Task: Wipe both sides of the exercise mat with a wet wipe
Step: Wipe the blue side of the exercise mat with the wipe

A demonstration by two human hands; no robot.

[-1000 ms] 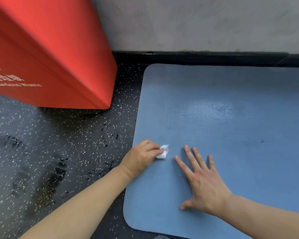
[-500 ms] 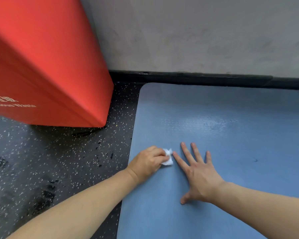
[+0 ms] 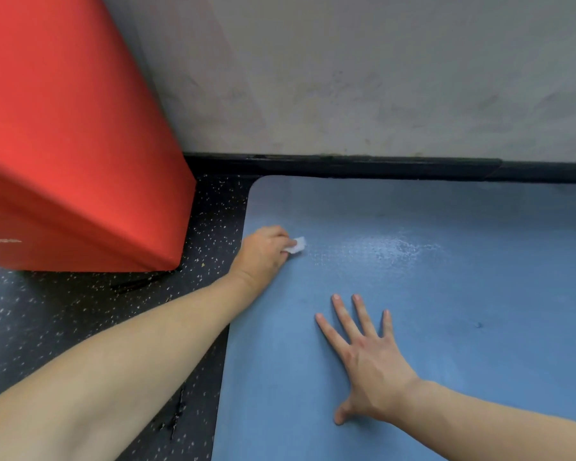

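A blue exercise mat (image 3: 463, 294) lies flat on the floor, its far edge against the wall's black skirting. My left hand (image 3: 263, 254) grips a small crumpled white wet wipe (image 3: 296, 245) and holds it down on the mat near the far left corner. A damp, shiny patch spreads on the mat to the right of the wipe. My right hand (image 3: 366, 357) lies flat on the mat with fingers spread, nearer to me than the left hand.
A big red bin (image 3: 74, 154) with white lettering stands on the speckled black floor (image 3: 80, 321) left of the mat. A grey wall (image 3: 379, 78) with a black skirting strip (image 3: 379, 168) closes off the far side.
My left hand has slid the wipe away from me along the mat's left edge toward the far corner. The right hand stays flat on the mat. The view has tilted up toward the wall.
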